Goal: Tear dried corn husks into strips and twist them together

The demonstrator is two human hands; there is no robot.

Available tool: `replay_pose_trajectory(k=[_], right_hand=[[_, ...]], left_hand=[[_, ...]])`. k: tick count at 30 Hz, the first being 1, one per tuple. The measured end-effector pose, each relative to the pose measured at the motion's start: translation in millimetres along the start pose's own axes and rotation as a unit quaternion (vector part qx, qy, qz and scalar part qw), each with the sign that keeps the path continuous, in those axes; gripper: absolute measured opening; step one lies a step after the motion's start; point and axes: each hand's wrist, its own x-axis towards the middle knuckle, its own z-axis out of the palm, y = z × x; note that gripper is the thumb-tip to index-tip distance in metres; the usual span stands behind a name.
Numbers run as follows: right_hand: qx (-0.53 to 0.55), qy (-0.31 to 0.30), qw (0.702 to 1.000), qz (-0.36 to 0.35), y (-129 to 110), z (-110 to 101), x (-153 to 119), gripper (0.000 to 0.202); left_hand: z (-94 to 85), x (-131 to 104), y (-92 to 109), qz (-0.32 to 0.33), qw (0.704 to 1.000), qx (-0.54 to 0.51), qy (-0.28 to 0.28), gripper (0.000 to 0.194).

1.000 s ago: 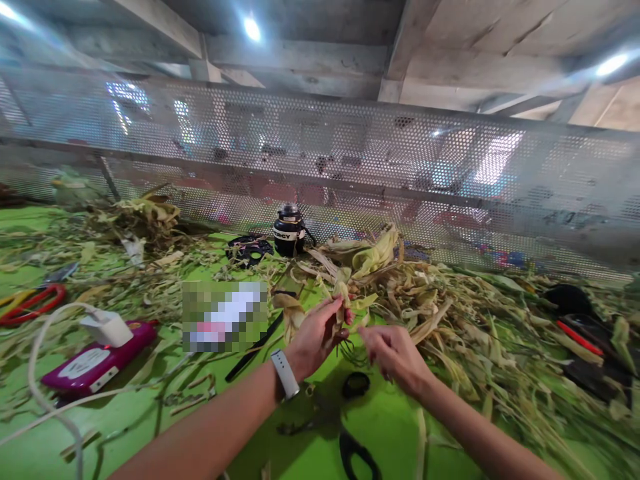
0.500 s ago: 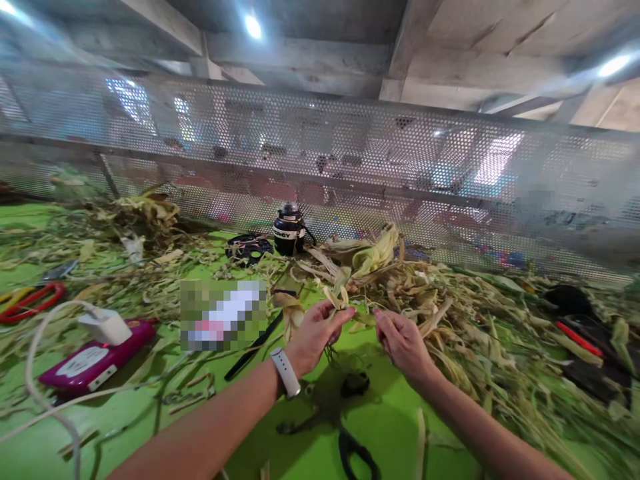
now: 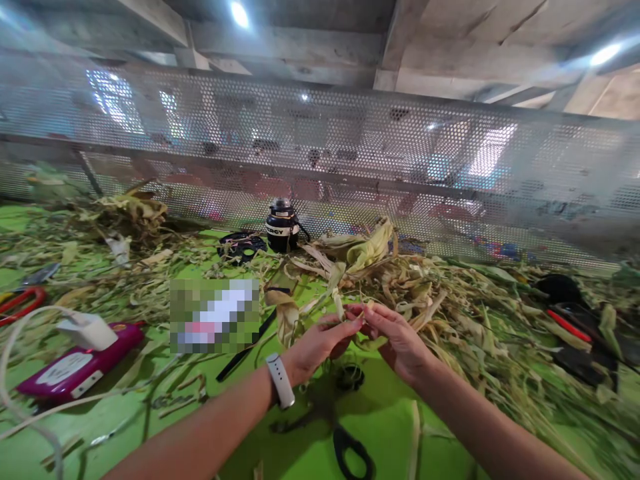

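Observation:
My left hand (image 3: pixel 323 343), with a pale band at the wrist, is closed on a pale corn husk strip (image 3: pixel 338 303) that rises above its fingers. My right hand (image 3: pixel 397 337) meets it, thumb and fingertips pinched on the husk material; a curved yellow-green piece hangs below the fingers. The fingertips overlap, hiding exactly how the husk runs between them. Beneath the hands, on the green tabletop (image 3: pixel 385 433), are a small dark round object (image 3: pixel 350 378) and a black looped handle (image 3: pixel 354 455), like that of scissors. Dried husks (image 3: pixel 415 280) are heaped behind the hands.
At left lie a magenta power strip (image 3: pixel 85 367) with a white plug (image 3: pixel 89 331) and cable, and red-handled scissors (image 3: pixel 27 303). A black jar (image 3: pixel 282 230) stands near the perforated metal screen (image 3: pixel 350 147). A blurred-out item (image 3: pixel 215 317) lies left of the hands. Husk scraps spread widely.
My right hand has moved left, and its fingertips now touch those of my left hand at the husk; before, they were apart. The view has shifted slightly right.

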Motion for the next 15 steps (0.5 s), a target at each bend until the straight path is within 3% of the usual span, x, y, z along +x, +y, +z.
replay_pose_trajectory(k=[5,8,15], right_hand=[[0.035,0.052,0.998,-0.032,5.9,-3.5,5.6,0.027],[0.050,0.065,0.997,-0.013,3.6,-7.5,8.1,0.027],[-0.031,-0.091,0.991,0.098,-9.3,-10.3,2.5,0.031]], left_hand=[[-1.2,-1.7,-2.0,-0.014,0.997,0.072,0.006,0.023],[-0.1,-3.7,-0.9,0.004,0.995,0.102,-0.003,0.022],[7.1,-8.7,-2.3,0.015,0.986,0.145,-0.081,0.023]])
